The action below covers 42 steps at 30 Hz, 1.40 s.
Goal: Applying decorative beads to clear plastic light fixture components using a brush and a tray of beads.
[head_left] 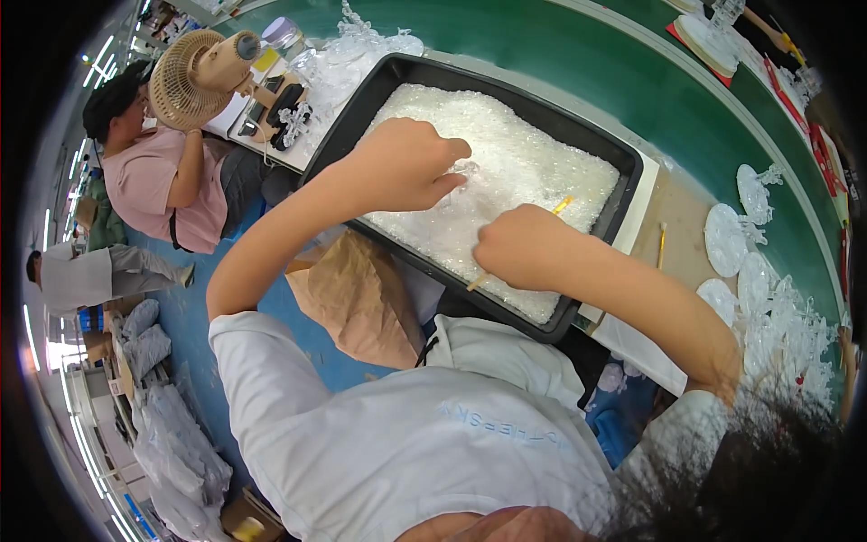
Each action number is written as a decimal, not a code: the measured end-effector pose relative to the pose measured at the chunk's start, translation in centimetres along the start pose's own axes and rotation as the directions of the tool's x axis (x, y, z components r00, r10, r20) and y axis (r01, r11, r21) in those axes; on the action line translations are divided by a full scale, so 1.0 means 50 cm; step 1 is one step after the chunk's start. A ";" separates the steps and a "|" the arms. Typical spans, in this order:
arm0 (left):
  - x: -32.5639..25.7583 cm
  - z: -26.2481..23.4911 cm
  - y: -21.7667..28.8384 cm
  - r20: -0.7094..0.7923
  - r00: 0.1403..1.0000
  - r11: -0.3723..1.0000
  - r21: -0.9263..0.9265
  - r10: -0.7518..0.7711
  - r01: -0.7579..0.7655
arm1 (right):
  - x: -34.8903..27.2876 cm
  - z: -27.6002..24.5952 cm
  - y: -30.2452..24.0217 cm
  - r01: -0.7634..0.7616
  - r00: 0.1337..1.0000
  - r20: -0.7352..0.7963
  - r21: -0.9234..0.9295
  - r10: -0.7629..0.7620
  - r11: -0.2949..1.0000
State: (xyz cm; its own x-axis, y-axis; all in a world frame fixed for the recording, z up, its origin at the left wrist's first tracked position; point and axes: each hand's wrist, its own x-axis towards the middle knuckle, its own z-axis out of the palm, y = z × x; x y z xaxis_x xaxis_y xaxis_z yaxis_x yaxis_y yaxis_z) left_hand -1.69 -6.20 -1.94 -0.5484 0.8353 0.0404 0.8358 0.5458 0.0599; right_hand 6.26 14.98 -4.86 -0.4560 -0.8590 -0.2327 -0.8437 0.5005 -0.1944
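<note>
My left hand reaches over a black tray filled with white, glittering granules. Its thumb and fingers pinch a small clear piece, mostly lost against the granules. Nearer to me and to the right, my right hand is closed around a thin stick-like tool with a yellow end. The tool's tan end sticks out below the fist. Whether it is a brush I cannot make out. Both hands are just above the granules, close together.
Clear plastic figures on round bases crowd the right side. More clear pieces lie beyond the tray. A thin yellow stick rests on the table. A fan and a seated person are at left; a brown paper bag stands below the tray.
</note>
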 end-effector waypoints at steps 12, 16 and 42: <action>-0.039 -0.057 0.014 -0.108 0.964 0.883 -0.436 -0.241 0.172 | -0.002 -0.062 0.039 -0.202 0.781 -0.605 -0.014 0.153 0.979; -0.087 -0.068 -0.035 -0.154 0.814 0.668 -0.664 -0.561 0.335 | 0.077 -0.087 0.054 -0.143 0.751 -0.648 0.028 0.127 0.989; -0.059 0.040 0.048 -0.414 0.687 0.388 -0.899 -0.598 -0.204 | -0.010 -0.028 0.087 0.319 0.706 0.178 0.785 0.686 -0.532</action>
State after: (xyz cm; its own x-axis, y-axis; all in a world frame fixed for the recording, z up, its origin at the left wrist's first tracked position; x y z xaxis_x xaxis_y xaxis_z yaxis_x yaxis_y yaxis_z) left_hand 1.97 -7.22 -3.90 -0.8877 0.2195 0.4047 0.4110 -0.0187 0.9115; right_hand 2.43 17.45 -4.23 -0.8498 -0.2436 -0.4673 0.5257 -0.4554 -0.7185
